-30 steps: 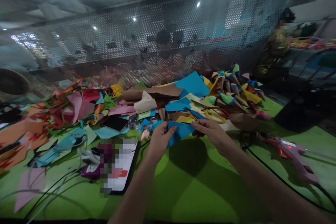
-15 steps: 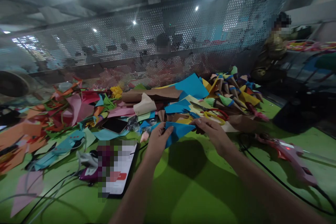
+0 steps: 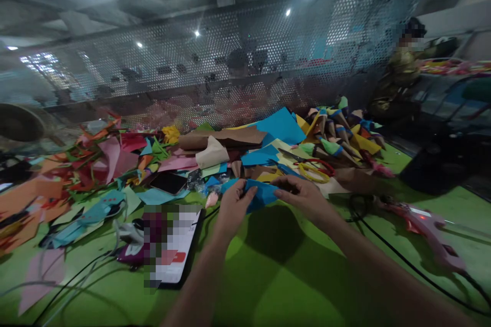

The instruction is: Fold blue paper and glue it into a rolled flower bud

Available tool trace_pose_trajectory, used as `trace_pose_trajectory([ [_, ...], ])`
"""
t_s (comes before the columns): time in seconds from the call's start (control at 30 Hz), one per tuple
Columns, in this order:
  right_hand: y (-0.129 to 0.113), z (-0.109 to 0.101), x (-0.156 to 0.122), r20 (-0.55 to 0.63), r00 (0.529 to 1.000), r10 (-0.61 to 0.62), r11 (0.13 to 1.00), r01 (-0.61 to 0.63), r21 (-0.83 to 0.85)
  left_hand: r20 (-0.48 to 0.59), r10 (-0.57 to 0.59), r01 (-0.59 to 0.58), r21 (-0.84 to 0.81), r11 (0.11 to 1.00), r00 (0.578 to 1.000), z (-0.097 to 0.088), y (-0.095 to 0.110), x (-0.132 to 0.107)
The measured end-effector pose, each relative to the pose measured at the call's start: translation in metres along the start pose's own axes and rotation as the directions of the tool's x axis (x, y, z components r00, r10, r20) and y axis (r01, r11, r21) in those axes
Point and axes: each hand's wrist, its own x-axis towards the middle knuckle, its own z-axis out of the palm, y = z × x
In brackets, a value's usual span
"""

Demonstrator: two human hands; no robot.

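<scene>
Between my hands a blue piece of paper or felt sheet (image 3: 262, 196) is held just above the green tabletop (image 3: 284, 286). My left hand (image 3: 233, 203) pinches its left side, thumb on the near face. At its right side my right hand (image 3: 301, 195) grips the edge between thumb and fingers. Part of the sheet is hidden behind the fingers. Just beyond my hands lie yellow-handled scissors (image 3: 314, 172), partly among blue and brown sheets. A small pink piece (image 3: 211, 199) sits left of my left hand.
A pink glue gun (image 3: 433, 235) with a black cord lies on the right. A lit phone (image 3: 178, 250) and a dark phone (image 3: 168, 182) lie left. Colored scraps (image 3: 111, 158) and brown cones (image 3: 337, 130) are piled behind. A person (image 3: 402, 71) sits far right.
My right hand has moved left along the blue sheet, closer to my left hand. Its pointed right end no longer shows. My left hand has shifted slightly right.
</scene>
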Motion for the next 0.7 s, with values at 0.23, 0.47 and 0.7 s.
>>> trace_pose_trajectory([
  [0.23, 0.0067, 0.0012, 0.0018, 0.012, 0.996, 0.091, 0.989, -0.091, 0.113, 0.120, -0.080, 0.077, 0.022, 0.997, 0.990, 0.0037, 0.0021, -0.0028],
  [0.47, -0.0007, 0.0023, 0.0014, 0.040, 0.998, 0.052, 0.992, -0.056, 0.116, 0.153, -0.080, 0.055, 0.158, 0.986, 0.985, 0.0020, 0.0052, -0.0046],
  [0.7, 0.0060, 0.0032, 0.0025, 0.020, 0.994, 0.109, 0.969, -0.111, 0.220, 0.159, -0.120, 0.102, 0.117, 0.988, 0.980, -0.0012, 0.0052, -0.0043],
])
